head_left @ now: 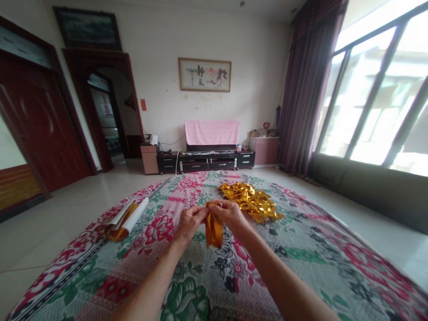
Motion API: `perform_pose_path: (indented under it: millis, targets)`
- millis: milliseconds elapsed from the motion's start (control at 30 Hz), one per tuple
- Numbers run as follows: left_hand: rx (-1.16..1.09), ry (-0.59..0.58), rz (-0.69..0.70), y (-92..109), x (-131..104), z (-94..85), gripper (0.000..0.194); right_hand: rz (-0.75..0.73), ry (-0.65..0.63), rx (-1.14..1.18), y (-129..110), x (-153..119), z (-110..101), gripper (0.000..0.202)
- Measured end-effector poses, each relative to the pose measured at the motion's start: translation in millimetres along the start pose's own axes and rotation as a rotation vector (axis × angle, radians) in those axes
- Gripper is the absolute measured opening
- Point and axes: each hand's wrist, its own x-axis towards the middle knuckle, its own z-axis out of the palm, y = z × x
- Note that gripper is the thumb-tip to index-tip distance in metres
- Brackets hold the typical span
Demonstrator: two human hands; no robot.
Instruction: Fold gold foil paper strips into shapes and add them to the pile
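A piece of gold foil paper [214, 229] hangs down between my two hands, above the flowered cloth. My left hand [191, 223] pinches its upper edge from the left. From the right, my right hand [233, 214] pinches the same edge, its fingertips close to the left ones. The foil looks folded or rolled at the top, and the fingers partly hide it there. Just beyond my right hand lies a pile of folded gold foil pieces [250, 200]. Off to the left, a curled roll of gold foil sheets with a white back [129, 218] rests on the cloth.
A flowered cloth [187, 294] covers the wide surface under my hands. Against the far wall stands a low black TV cabinet [214, 162], with a pink towel [212, 132] draped above it. Windows and a purple curtain [309, 89] are on the right, doors on the left.
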Motion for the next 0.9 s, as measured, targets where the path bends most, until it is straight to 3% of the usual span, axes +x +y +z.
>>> perform_pose_path:
  millis: [367, 667, 900]
  targets:
    - [0.023, -0.035, 0.002, -4, 2, -0.7, 0.034, -0.015, 0.055, -0.101, -1, 0, 0, 0.026]
    - [-0.082, -0.397, -0.261, -6, -6, -5.3, 0.036, -0.053, 0.202, -0.133, -5, 2, -1, 0.024]
    - [-0.133, -0.426, -0.310, 0, -11, -2.2, 0.040, -0.011, 0.229, -0.120, -8, 0, 0, 0.023]
